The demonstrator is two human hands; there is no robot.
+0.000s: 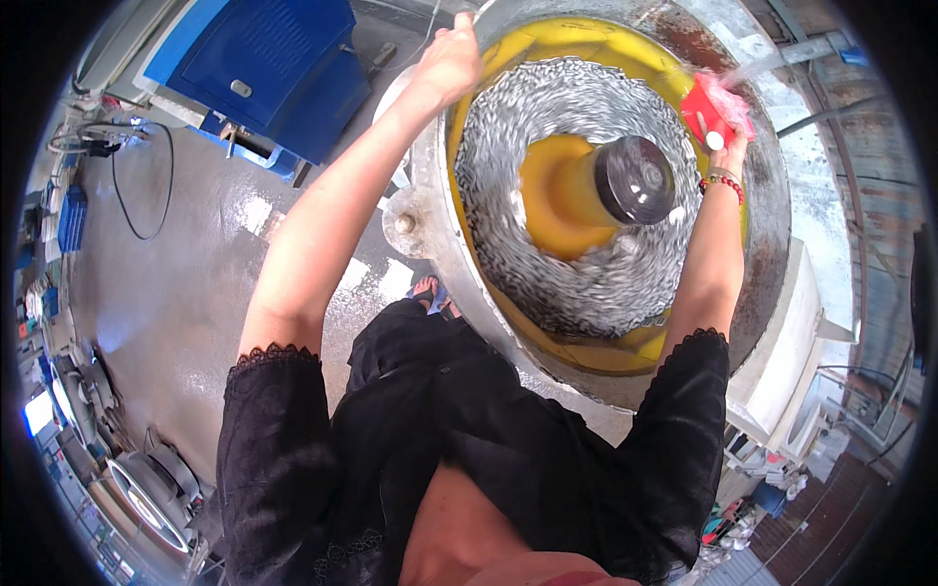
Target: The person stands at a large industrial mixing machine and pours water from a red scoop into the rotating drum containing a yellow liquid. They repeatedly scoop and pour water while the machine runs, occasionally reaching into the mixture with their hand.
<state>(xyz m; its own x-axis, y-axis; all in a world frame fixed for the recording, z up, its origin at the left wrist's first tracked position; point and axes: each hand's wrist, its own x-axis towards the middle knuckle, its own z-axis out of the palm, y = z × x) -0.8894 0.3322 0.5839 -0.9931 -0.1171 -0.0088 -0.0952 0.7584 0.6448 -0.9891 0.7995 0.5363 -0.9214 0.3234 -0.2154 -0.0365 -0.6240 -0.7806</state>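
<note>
The right hand has its grip clamped on a red pouch with a white cap, held tilted over the far right side of a round metal tub. A red bead bracelet sits on the wrist just below the grip. Under and to the left of that grip, a ring of small silvery pieces fills the tub's yellow lining, blurred as if in motion, circling a yellow centre cone topped by a dark knob.

The left hand is closed over the tub's far left rim, fingers curled together; what it grasps there I cannot tell. Below that grip, a round bolt lug juts from the tub's outer wall. Further left lies wet grey floor, with a blue cabinet beyond it and a black cable looping across. The person wears a black lace-trimmed top.
</note>
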